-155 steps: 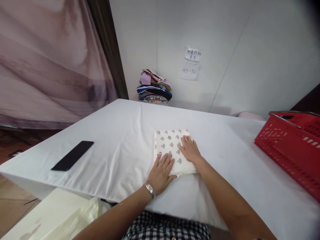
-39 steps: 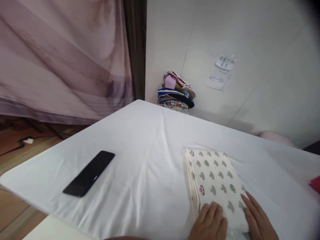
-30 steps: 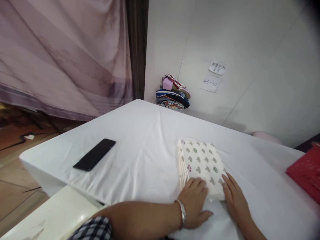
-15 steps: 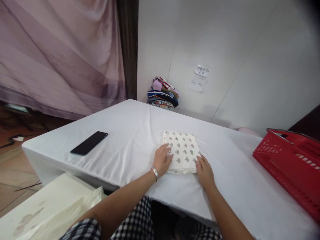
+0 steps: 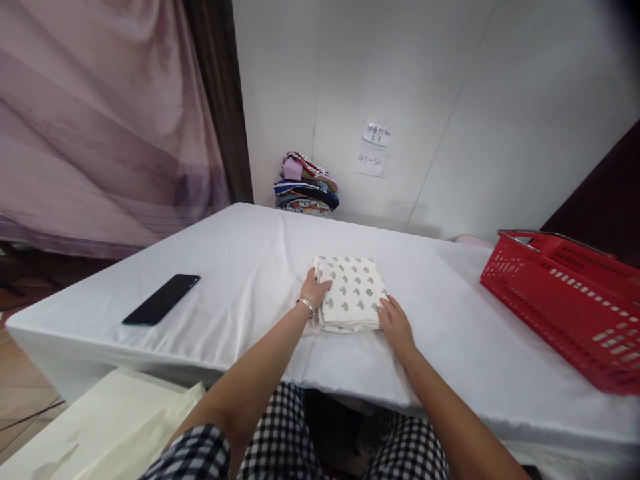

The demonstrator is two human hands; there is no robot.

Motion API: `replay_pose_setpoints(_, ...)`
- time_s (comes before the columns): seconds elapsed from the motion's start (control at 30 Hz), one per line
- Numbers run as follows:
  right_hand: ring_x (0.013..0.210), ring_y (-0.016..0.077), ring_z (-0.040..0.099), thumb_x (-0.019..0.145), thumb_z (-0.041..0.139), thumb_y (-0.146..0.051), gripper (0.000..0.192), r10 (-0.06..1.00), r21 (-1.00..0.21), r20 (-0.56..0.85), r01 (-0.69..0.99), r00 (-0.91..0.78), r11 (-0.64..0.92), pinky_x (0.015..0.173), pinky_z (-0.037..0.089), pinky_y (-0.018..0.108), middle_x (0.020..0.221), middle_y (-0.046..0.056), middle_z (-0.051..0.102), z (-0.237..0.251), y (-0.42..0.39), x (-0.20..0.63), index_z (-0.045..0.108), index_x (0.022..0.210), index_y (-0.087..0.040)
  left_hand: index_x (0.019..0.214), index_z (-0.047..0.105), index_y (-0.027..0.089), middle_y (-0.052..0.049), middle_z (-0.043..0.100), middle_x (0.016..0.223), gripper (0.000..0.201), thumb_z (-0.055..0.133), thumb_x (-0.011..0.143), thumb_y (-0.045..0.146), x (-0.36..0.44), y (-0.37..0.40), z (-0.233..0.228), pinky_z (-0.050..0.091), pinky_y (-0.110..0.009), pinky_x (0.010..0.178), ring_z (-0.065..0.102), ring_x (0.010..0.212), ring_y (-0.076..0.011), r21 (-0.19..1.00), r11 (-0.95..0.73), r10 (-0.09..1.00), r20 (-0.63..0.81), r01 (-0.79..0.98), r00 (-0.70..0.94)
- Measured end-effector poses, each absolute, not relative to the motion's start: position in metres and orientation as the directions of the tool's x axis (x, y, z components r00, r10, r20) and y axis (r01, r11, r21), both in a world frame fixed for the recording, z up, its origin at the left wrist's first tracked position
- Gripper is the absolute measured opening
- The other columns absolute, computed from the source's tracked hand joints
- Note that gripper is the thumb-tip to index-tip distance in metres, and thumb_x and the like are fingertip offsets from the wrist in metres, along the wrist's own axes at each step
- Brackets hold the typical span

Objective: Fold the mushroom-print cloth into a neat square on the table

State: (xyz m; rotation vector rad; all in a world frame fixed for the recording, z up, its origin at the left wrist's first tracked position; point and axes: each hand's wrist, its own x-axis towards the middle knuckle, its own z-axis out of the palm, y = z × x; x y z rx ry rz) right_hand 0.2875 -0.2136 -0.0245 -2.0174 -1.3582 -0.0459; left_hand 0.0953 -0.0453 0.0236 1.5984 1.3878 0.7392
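— Moved since half a sec ago? L hand (image 5: 316,291) slid up the folded cloth's (image 5: 351,293) left edge.
— R hand (image 5: 395,323)?
— At near-right corner. Both flat, open, gripping nothing. Cloth mid-surface (image 5: 240,260); phone (image 5: 161,299), red basket (image 5: 565,293) well apart.

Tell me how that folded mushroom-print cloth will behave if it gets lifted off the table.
The folded cloth is probably soft and floppy: layered edges show at its left side, so it may sag or unfold unless supported. It looks light. With the left hand and right hand at opposite edges, it should slide easily over the tablecloth.
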Motion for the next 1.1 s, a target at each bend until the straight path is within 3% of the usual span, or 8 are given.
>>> replay_pose_setpoints(0.27,0.12,0.0252,0.045,0.085,0.042,-0.045,0.042,0.805,-0.58,0.36,0.789,0.472,-0.204,0.102,0.036,0.042,0.134,0.007,0.047,-0.023,-0.222,0.277,0.06,0.115,-0.022,0.133,0.035,0.016,-0.015,0.056,0.124,0.078,0.07,0.067,0.039,0.068,-0.05,0.018,0.042,-0.034,0.091,0.056,0.108,-0.0269,0.847,0.004,0.959,-0.153,0.532,0.237)
replay_pose_setpoints(0.47,0.121,0.025,0.044,0.086,0.041,-0.046,0.044,0.8,-0.603,0.371,0.777,0.472,-0.179,0.103,0.034,0.043,0.134,0.008,0.046,-0.028,-0.22,0.281,0.06,0.116,-0.021,0.129,0.039,0.016,-0.014,0.051,0.129,0.07,0.069,0.069,0.037,0.057,-0.079,0.004,0.046,-0.03,0.081,0.06,0.098,-0.0205,0.912,-0.03,0.981,-0.052,0.408,0.187)
replay_pose_setpoints(0.53,0.121,0.0252,0.044,0.086,0.04,-0.045,0.044,0.795,-0.588,0.375,0.785,0.477,-0.195,0.103,0.034,0.043,0.134,0.009,0.046,-0.028,-0.22,0.278,0.06,0.116,-0.02,0.122,0.044,0.016,-0.012,0.056,0.122,0.06,0.068,0.069,0.033,0.052,-0.087,-0.003,0.048,-0.027,0.077,0.061,0.094,-0.0181,0.934,-0.021,0.985,-0.041,0.357,0.165)
replay_pose_setpoints(0.63,0.121,0.0249,0.044,0.087,0.038,-0.045,0.044,0.792,-0.566,0.392,0.801,0.469,-0.195,0.103,0.034,0.042,0.134,0.009,0.046,-0.026,-0.221,0.276,0.06,0.116,-0.019,0.099,0.055,0.017,-0.006,0.065,0.095,0.033,0.064,0.072,0.033,0.046,-0.097,-0.008,0.049,-0.026,0.071,0.062,0.084,-0.0156,0.947,-0.035,0.993,-0.002,0.318,0.115)
replay_pose_setpoints(0.7,0.121,0.0246,0.043,0.088,0.037,-0.045,0.045,0.789,-0.555,0.408,0.811,0.46,-0.186,0.103,0.033,0.042,0.133,0.009,0.047,-0.025,-0.221,0.275,0.06,0.116,-0.018,0.084,0.056,0.018,-0.003,0.063,0.079,0.022,0.062,0.073,0.036,0.044,-0.103,-0.008,0.048,-0.026,0.068,0.061,0.074,-0.0143,0.938,-0.079,0.994,0.047,0.337,0.101)
replay_pose_setpoints(0.87,0.121,0.0245,0.043,0.088,0.037,-0.045,0.046,0.779,-0.547,0.426,0.817,0.46,-0.182,0.103,0.033,0.043,0.131,0.011,0.049,-0.025,-0.221,0.275,0.061,0.115,-0.016,0.071,0.051,0.02,0.0,0.054,0.075,0.029,0.062,0.07,0.046,0.043,-0.121,-0.004,0.045,-0.028,0.068,0.054,0.067,-0.0135,0.835,-0.272,0.962,0.216,0.478,0.169)
replay_pose_setpoints(1.1,0.121,0.0245,0.044,0.088,0.036,-0.046,0.047,0.777,-0.547,0.435,0.819,0.454,-0.173,0.103,0.033,0.042,0.131,0.011,0.049,-0.027,-0.22,0.275,0.061,0.115,-0.016,0.054,0.044,0.02,0.001,0.048,0.072,0.027,0.059,0.073,0.033,0.042,-0.123,-0.004,0.042,-0.025,0.067,0.05,0.067,-0.0113,0.78,-0.336,0.937,0.219,0.528,0.272)
